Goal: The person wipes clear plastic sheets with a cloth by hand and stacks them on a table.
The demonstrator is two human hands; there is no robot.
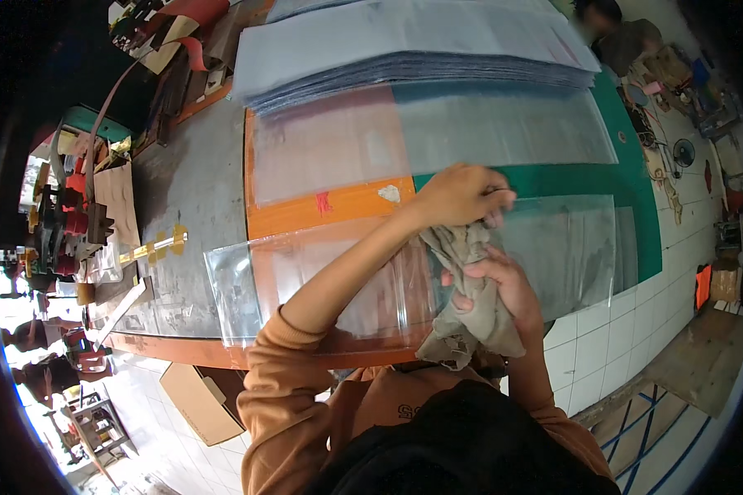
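the right hand (518, 290) grasped a bunched grey cloth (489, 318). the left hand (461, 195) curled above, its hold unclear. a firm grip seemed best.

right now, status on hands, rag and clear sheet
Right hand gripping grey rag. Left hand near its top, grip unclear. Clear sheet partly hidden by left forearm and rag.

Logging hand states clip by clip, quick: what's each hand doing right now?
Left hand: fingers curled at the upper end of the grey cloth; whether it grips it cannot be told.
Right hand: closed around the grey cloth.
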